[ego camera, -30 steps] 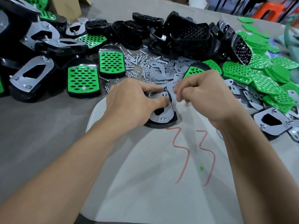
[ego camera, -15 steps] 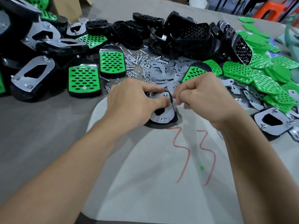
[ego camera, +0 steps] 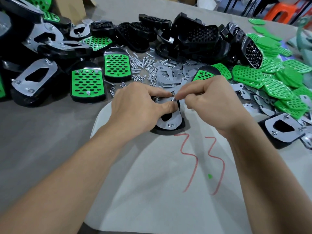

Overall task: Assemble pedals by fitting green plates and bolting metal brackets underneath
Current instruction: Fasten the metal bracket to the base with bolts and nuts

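A black pedal [ego camera: 170, 131] lies upside down on a white sheet [ego camera: 160, 183], with a metal bracket [ego camera: 172, 120] on its underside. My left hand [ego camera: 136, 108] grips the pedal and bracket, thumb pressed on the bracket's top. My right hand [ego camera: 214, 105] pinches a small nut [ego camera: 174, 98] at the bracket's far right corner. One bolt end [ego camera: 170, 125] shows in the bracket's near slot. Loose green plates [ego camera: 270, 81] are heaped at the right.
Loose bolts and nuts [ego camera: 143, 65] and spare brackets [ego camera: 167, 73] lie just beyond my hands. Finished pedals [ego camera: 87, 85] are at the left, bare black pedal shells [ego camera: 199, 36] at the back, another upturned pedal [ego camera: 282, 130] at the right. Red marks [ego camera: 202, 159] cross the sheet.
My right hand's fingertips have shifted slightly left onto the bracket's far corner, close to my left fingertips. The left hand and pedal have stayed in place.
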A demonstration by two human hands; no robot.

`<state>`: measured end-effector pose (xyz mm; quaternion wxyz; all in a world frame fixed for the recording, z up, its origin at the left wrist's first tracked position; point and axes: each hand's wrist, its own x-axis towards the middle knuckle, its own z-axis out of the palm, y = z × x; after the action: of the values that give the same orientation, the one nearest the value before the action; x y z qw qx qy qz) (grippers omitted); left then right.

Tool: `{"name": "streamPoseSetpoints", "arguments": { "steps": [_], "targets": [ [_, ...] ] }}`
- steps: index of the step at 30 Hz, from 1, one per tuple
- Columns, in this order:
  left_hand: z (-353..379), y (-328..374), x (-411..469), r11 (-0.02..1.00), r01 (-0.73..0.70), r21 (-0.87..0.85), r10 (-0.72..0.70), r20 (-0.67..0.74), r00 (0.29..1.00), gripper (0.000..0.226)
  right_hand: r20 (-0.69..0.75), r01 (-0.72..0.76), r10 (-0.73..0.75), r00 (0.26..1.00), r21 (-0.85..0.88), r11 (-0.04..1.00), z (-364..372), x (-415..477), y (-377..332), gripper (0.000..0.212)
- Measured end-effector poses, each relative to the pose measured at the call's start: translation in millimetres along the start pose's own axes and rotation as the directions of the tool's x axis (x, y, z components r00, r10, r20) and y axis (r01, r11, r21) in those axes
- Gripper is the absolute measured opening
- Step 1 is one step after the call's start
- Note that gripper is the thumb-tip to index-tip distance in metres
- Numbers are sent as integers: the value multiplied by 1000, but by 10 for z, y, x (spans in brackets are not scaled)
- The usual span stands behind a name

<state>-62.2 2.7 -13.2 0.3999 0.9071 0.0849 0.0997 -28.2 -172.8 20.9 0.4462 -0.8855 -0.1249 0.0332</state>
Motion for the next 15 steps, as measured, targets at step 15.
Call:
{"name": "streamPoseSetpoints", "arguments": {
  "steps": [15],
  "targets": [
    [-3,14,-9,1000,7,-8,-7,5,1000,42,21,6,-7,1000,28,1000,-7,-23,-17,34]
  ]
}}
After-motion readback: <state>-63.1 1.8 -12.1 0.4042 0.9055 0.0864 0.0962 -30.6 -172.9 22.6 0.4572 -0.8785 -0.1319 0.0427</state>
